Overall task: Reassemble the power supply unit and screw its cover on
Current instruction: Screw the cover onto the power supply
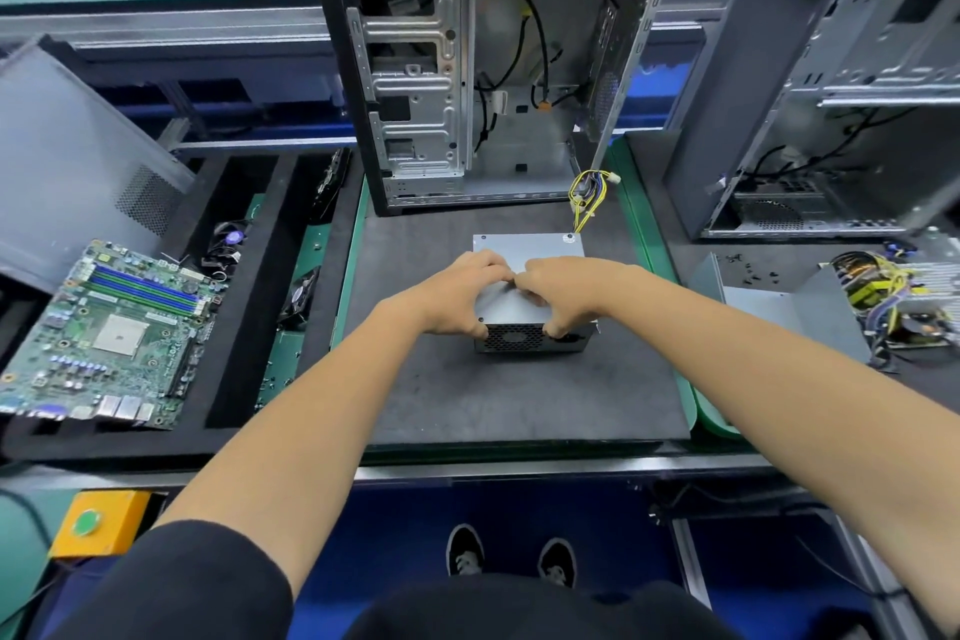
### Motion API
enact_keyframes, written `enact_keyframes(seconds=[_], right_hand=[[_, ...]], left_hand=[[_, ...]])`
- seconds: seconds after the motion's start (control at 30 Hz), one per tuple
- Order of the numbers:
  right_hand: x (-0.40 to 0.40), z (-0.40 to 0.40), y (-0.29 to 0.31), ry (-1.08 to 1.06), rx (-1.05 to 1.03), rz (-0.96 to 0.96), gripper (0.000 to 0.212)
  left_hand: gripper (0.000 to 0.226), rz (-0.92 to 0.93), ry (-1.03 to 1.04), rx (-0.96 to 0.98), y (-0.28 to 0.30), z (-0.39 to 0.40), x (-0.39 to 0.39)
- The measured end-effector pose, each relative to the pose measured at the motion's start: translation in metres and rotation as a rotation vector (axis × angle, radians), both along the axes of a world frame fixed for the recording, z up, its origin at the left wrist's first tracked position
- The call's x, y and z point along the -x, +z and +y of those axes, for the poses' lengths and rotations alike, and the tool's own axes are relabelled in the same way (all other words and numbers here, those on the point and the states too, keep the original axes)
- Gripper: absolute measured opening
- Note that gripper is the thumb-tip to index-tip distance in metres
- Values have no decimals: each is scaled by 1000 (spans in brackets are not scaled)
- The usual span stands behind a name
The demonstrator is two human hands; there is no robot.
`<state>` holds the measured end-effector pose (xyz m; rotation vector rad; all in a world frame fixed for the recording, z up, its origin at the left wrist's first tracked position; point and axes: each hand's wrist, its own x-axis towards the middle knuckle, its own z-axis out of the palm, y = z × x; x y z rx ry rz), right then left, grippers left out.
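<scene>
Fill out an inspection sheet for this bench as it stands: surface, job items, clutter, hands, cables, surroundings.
Surface: dark mat with a green border.
Job's things: power supply unit sits on the mat, grey cover on top, vent grille facing the person; no screwdriver or screws seen near it.
Clutter: motherboard in the foam tray at left; an opened power supply with exposed parts at right.
Grippers: left hand and right hand both grip the unit's cover from above.
Cables: yellow and black bundle runs from the unit's far end.
Surroundings: open computer case behind the mat; another case at right.
</scene>
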<state>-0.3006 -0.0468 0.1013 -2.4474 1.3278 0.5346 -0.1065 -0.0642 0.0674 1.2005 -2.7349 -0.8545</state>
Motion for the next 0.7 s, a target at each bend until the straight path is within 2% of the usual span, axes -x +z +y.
enact_keyframes(seconds=[0.23, 0.6, 0.7], right_hand=[[3, -3, 3, -53, -53, -49, 32], [6, 6, -1, -26, 34, -108, 33], [9, 8, -4, -26, 71, -120, 36]], left_hand=[[74, -28, -8, -24, 2, -2, -1], [70, 18, 39, -28, 1, 0, -1], [81, 26, 71, -33, -1, 0, -3]])
